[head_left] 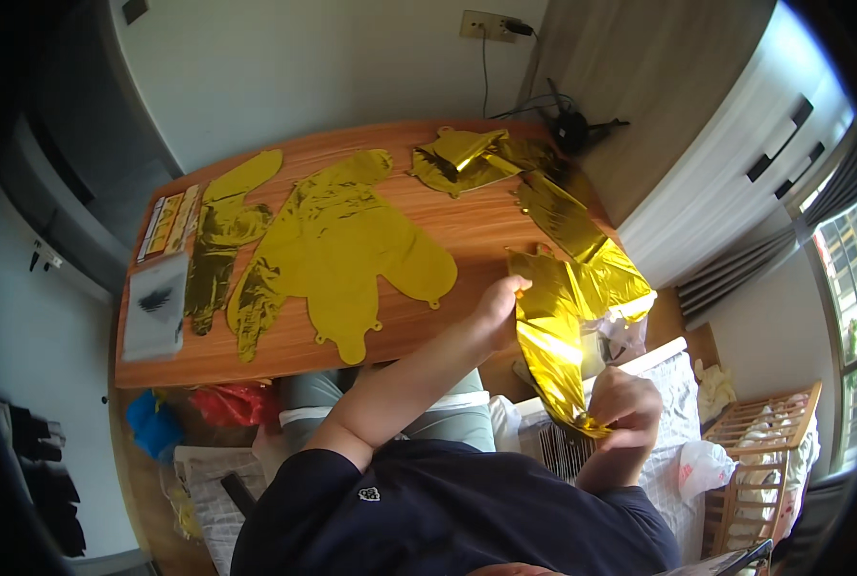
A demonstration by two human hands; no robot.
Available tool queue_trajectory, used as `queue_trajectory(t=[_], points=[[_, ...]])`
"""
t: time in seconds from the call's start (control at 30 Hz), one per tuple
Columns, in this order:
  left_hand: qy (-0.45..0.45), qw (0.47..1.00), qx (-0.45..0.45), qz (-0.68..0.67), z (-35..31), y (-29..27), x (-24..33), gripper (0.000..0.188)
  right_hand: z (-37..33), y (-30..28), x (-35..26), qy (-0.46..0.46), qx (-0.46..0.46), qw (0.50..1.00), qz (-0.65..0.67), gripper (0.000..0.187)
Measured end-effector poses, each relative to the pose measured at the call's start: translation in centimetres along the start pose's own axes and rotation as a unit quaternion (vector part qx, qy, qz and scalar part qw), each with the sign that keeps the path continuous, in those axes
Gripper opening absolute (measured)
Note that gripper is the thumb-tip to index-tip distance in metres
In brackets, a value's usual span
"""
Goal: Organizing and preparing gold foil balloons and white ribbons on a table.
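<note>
A shiny gold foil balloon [547, 322], uninflated, stretches between my hands beyond the table's front right edge. My left hand [498, 305] is closed on its upper left edge, thumb on top. Lower down, at the right, my right hand [628, 405] pinches its bottom corner. Behind it, more crumpled gold foil [563, 216] trails along the table's right side; I cannot tell whether it is one piece with the held part. A large flat gold foil balloon [337, 226] with rounded lobes lies mid-table, left of my hands. A narrower gold foil piece [225, 226] lies beside it.
Another folded gold foil piece [457, 158] lies at the back of the wooden table [428, 331]. Printed cards [167, 223] and a clear plastic bag [155, 307] lie at its left end. A black device with cables [571, 125] stands at the back right corner.
</note>
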State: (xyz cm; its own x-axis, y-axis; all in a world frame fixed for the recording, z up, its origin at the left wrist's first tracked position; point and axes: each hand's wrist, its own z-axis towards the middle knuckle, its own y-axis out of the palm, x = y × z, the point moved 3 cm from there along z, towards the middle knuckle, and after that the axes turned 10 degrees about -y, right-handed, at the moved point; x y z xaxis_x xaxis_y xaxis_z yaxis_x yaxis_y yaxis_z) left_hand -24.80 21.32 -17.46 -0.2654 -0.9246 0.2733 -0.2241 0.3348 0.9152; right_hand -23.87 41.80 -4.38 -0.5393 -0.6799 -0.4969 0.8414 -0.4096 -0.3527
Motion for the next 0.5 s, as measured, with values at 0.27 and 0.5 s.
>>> queue_trajectory(t=[0.27, 0.5], points=[[0.04, 0.994, -0.006, 0.103, -7.4, 0.5, -1.0, 0.045, -9.9, -0.1, 8.7, 0.575, 0.139, 0.806, -0.014, 0.069], [0.084, 0.99, -0.066, 0.089, -15.4, 1.2, -0.6, 0.035, -4.2, 6.1, 13.8, 0.398, 0.294, 0.681, 0.54, 0.072]])
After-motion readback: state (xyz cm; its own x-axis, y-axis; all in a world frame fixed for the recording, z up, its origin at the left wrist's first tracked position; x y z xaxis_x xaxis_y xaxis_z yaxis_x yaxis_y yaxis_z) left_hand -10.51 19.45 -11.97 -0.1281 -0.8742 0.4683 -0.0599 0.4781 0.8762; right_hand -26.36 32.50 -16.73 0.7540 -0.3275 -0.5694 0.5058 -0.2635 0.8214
